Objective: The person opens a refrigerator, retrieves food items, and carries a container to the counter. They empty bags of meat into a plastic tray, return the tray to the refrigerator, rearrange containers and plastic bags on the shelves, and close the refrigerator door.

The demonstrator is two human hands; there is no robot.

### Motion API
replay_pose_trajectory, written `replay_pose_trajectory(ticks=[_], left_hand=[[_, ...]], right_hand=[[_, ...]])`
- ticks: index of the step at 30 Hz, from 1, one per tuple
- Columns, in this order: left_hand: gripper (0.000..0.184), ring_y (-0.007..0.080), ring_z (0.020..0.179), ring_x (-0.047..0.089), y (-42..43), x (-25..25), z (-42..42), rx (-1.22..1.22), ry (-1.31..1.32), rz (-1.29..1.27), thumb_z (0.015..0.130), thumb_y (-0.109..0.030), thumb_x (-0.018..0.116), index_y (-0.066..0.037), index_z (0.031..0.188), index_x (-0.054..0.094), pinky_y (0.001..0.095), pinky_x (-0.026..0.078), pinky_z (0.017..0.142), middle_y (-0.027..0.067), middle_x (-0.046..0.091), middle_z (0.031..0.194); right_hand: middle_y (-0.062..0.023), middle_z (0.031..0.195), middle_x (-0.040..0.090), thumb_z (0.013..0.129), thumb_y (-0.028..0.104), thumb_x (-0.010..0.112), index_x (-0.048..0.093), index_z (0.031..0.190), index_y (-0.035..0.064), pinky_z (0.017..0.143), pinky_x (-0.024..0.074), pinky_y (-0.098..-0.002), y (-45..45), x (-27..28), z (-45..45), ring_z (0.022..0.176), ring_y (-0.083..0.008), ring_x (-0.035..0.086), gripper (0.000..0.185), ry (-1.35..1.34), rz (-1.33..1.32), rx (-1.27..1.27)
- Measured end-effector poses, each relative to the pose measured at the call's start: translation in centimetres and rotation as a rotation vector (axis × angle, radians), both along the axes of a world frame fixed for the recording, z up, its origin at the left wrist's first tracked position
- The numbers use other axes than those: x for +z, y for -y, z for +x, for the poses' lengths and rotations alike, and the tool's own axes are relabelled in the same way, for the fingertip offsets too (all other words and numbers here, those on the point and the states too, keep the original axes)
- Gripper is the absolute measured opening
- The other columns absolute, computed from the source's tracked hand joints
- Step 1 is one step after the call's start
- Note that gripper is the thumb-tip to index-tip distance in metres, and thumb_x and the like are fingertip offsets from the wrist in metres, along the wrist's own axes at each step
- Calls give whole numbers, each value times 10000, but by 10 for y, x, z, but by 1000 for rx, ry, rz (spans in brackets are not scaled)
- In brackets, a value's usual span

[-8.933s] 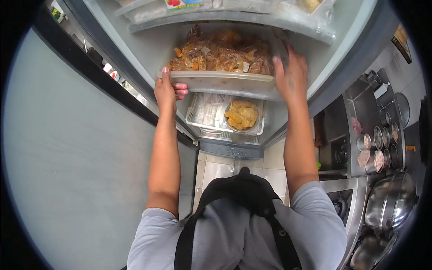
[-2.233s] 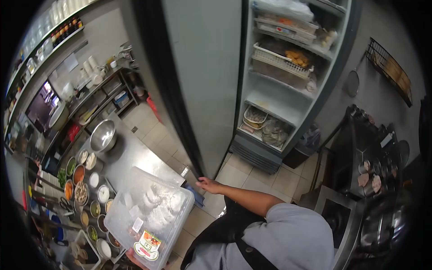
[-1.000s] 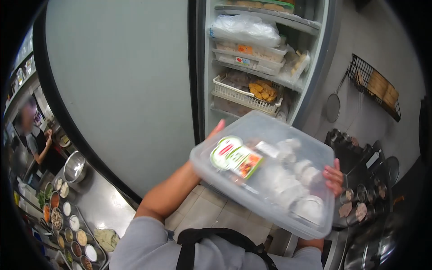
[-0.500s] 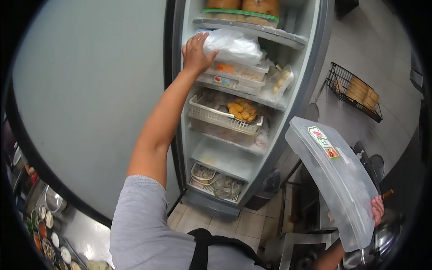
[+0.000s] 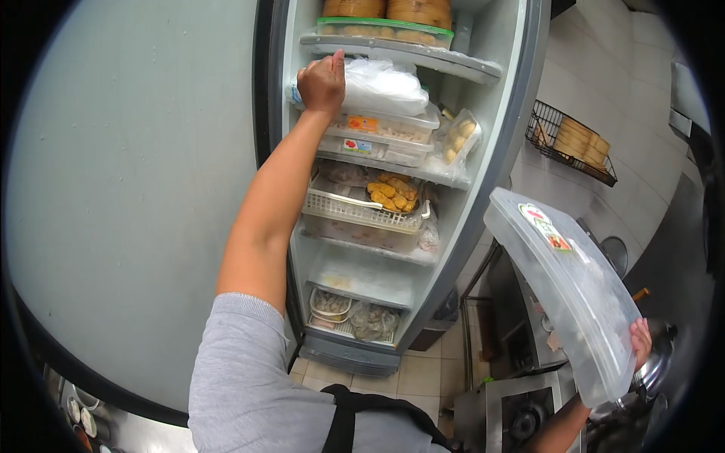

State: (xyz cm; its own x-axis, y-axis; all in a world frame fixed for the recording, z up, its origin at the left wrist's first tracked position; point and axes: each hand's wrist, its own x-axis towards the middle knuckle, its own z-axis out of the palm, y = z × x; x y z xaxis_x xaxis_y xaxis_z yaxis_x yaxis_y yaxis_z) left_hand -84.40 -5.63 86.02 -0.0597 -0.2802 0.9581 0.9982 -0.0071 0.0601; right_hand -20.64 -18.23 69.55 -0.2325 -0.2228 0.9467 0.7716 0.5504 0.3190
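My left hand is up at the fridge's upper shelf, fingers curled at the left part of a white plastic bag; the fingertips are partly hidden. Beneath the bag sit two stacked clear containers with coloured labels. On the right, my right hand grips the lower end of a shallow translucent plastic container, held tilted in the air outside the fridge. A coloured sticker is on its face.
The fridge door stands open at left. Bamboo steamers sit on the top shelf; a white basket with yellow pieces is lower. A wire rack hangs on the wall. A stove stands at lower right.
My left hand has gone from spread fingers on the bag to a curled grip with the thumb up. The right hand still holds the container. The view has shifted a little.
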Motion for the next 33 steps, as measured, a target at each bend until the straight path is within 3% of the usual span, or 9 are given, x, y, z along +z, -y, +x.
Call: replay_pose_trajectory(ticks=[6,10,11,14,16,17,19,25,33], left_hand=[[482,310,520,492,24,20,21,-196,100,245,922,-373,573,-68,553,518,435,375,558,113,461,500],[524,245,595,484,29,-6,27,19,184,433,896,-379,612,-101,489,433,417,352,658,26,408,468],[435,238,802,506,31,-18,28,-39,304,292,852,-426,655,-88,630,493,431,347,778,32,490,631],[464,285,1009,452,25,-26,36,112,390,706,793,-433,719,-49,932,498,466,336,883,108,517,935],[818,360,1157,406,25,-37,58,-519,1125,675,751,-346,787,17,1291,291,520,343,998,191,415,1196],[846,346,1225,438,46,-45,102,-1405,1279,891,764,-342,785,35,1341,295,503,382,1008,216,418,1296],[735,296,1211,493,42,-70,108,-1980,1073,592,809,-434,704,5,1327,423,472,404,1014,151,496,1327],[662,308,1192,496,65,-108,135,-2030,984,386,829,-380,617,-34,1353,406,450,404,1004,141,502,1316],[690,316,1215,475,152,-186,155,-1907,1232,368,823,-394,584,-52,1384,370,441,396,1016,149,493,1323]], right_hand=[[-177,1013,572,839,278,688,426,1112,9,932,479,-467,0,35,-35,1006,-322,586,464,-86,57,9],[-175,1019,590,835,168,678,464,1152,-33,908,492,-440,-3,45,-54,994,-310,597,432,-146,27,11],[-171,1026,597,832,150,683,484,1140,-40,903,495,-429,-8,42,-57,989,-297,602,412,-157,18,21],[-159,1047,618,823,95,696,541,1104,-59,888,505,-396,-29,34,-62,973,-256,618,356,-211,-44,61],[-151,1061,632,817,59,705,579,1079,-72,878,512,-374,-42,27,-66,963,-229,629,319,-247,-109,80],[-147,1068,639,814,41,710,598,1067,-78,872,515,-363,-48,25,-67,958,-216,634,302,-259,-146,79],[-138,1082,653,807,4,719,637,1043,-91,862,522,-340,-55,23,-67,948,-189,645,267,-215,-166,-40],[-132,1061,658,724,-3,799,639,1022,-93,865,509,-323,-55,43,-65,936,-178,641,350,98,86,-629],[-129,1067,641,681,107,859,563,1130,-59,858,484,-301,-10,145,-171,949,-203,623,562,-263,-103,364]])
